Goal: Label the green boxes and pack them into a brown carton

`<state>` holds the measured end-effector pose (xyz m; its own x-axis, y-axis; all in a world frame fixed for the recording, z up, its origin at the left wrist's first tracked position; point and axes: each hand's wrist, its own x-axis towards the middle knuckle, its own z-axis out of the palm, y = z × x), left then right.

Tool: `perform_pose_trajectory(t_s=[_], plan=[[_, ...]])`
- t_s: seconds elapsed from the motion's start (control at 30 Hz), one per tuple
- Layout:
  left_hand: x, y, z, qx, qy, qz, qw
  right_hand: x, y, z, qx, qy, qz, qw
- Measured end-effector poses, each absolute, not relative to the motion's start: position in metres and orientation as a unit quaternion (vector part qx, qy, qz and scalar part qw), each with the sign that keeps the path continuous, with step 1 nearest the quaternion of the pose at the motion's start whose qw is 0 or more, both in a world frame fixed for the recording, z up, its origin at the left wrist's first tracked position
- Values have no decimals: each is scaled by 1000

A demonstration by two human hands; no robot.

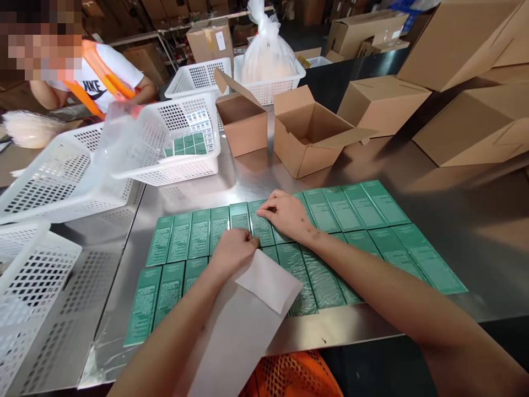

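Note:
Green boxes (360, 207), several of them, lie flat in two rows across the metal table, with fine print on their upper faces. Some in the near row have a wrinkled, shiny film. My left hand (231, 251) is closed on a long white paper sheet (239, 325), which hangs over the table's front edge with its upper end folded over. Just to the right, my right hand (289, 215) rests over the far row. Its thumb and fingertips are pinched together at one box; whatever is between them is too small to make out.
Open brown cartons (308, 143) stand behind the rows, with larger cartons (475, 121) at the right. White baskets (182, 168) line the left and back; one holds green boxes and a printed sheet. A full plastic bag (268, 55) sits in another. A co-worker (103, 77) is across the table.

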<state>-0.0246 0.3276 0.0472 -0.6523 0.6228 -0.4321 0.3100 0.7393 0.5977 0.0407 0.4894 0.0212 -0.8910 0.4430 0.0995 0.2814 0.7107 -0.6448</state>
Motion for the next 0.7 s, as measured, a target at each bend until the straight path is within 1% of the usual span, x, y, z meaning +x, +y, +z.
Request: perform_pose_trajectory(t_s=[0.13, 0.23, 0.37, 0.43, 0.53, 0.63, 0.7], plan=[[-25, 328, 45, 294, 875, 240, 301, 45, 485, 19, -204, -925, 283, 154], [-21, 321, 47, 305, 870, 258, 289, 46, 484, 22, -212, -925, 276, 150], [-23, 287, 64, 257, 891, 307, 213, 45, 482, 27, -206, -929, 275, 134], [-30, 256, 79, 199, 902, 352, 153, 44, 481, 27, -185, -941, 252, 133], [-40, 193, 103, 121, 891, 434, 56, 42, 485, 24, -178, -939, 247, 161], [-41, 115, 120, 94, 858, 504, -15, 39, 499, 20, -197, -913, 313, 173], [-35, 58, 126, 40, 832, 549, -62, 36, 509, 16, -217, -895, 350, 174]])
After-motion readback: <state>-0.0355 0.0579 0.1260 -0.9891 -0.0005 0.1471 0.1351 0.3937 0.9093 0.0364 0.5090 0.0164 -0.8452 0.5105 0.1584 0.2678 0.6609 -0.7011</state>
